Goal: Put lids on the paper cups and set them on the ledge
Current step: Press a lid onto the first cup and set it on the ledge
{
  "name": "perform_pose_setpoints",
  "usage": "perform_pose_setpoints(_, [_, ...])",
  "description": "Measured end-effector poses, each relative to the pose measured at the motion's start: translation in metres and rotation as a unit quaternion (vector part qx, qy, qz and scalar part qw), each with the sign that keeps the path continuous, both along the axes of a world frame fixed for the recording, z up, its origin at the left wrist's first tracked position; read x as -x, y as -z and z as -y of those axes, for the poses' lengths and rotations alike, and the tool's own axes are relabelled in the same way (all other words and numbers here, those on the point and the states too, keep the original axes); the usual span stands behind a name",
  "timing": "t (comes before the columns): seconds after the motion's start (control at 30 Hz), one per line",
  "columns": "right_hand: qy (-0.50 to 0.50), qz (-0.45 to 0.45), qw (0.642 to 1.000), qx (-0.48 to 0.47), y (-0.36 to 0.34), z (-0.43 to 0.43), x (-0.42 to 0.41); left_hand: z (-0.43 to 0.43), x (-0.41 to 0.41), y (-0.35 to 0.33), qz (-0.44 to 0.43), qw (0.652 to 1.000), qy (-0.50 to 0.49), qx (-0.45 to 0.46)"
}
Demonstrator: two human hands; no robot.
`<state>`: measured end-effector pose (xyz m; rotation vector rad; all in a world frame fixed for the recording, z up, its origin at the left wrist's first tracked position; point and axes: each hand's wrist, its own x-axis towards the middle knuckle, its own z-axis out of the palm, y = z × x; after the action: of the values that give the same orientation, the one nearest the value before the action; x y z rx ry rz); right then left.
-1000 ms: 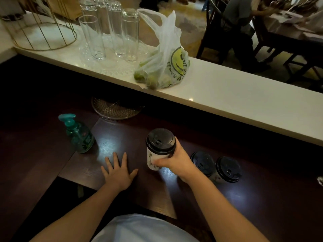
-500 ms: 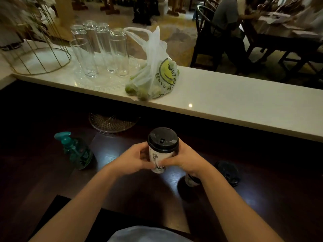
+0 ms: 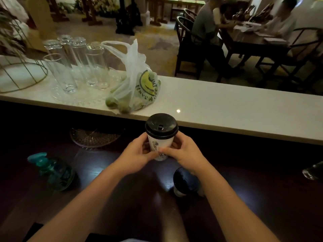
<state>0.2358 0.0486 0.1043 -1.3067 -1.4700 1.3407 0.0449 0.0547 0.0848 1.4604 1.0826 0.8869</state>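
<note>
Both hands wrap one white paper cup (image 3: pixel 160 148) with a black lid (image 3: pixel 161 126) at frame centre: left hand (image 3: pixel 138 154) on its left side, right hand (image 3: pixel 185 154) on its right, held upright above the dark table (image 3: pixel 262 198), just below the white ledge (image 3: pixel 227 105). A second lidded cup (image 3: pixel 186 184) stands on the table under the right wrist. Plastic bag (image 3: pixel 138 81) of green fruit and drinking glasses (image 3: pixel 78 63) sit on the ledge upper left; teal pump bottle (image 3: pixel 52 170) lower left.
</note>
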Motion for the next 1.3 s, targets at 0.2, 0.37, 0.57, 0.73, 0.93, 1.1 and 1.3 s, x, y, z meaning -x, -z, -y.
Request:
perform_pose_setpoints(0.2, [0.049,0.022,0.996,-0.073,-0.025,-0.029,-0.009,-0.037,-0.016,-0.031,0.004,0.998,0.006,-0.066])
perform_pose_setpoints(0.37, [0.051,0.069,0.990,-0.109,-0.036,-0.055,-0.016,-0.068,-0.030,-0.035,-0.020,0.994,-0.027,-0.102])
perform_pose_setpoints(0.57, [0.078,0.112,0.983,-0.123,-0.039,-0.078,-0.019,-0.098,-0.043,-0.039,-0.039,0.991,-0.044,-0.120])
perform_pose_setpoints(0.73, [0.108,0.126,0.978,-0.127,-0.043,-0.092,-0.022,-0.115,-0.053,-0.045,-0.054,0.988,-0.034,-0.138])
perform_pose_setpoints(0.93, [0.147,0.127,0.973,-0.121,-0.037,-0.102,-0.028,-0.130,-0.062,-0.039,-0.057,0.991,-0.019,-0.119])
perform_pose_setpoints(1.1, [0.176,0.107,0.973,-0.107,-0.032,-0.104,-0.036,-0.136,-0.065,-0.029,-0.050,0.995,-0.009,-0.088])
perform_pose_setpoints(1.3, [0.195,0.085,0.972,-0.101,-0.027,-0.106,-0.038,-0.140,-0.065,-0.020,-0.035,0.996,0.004,-0.081])
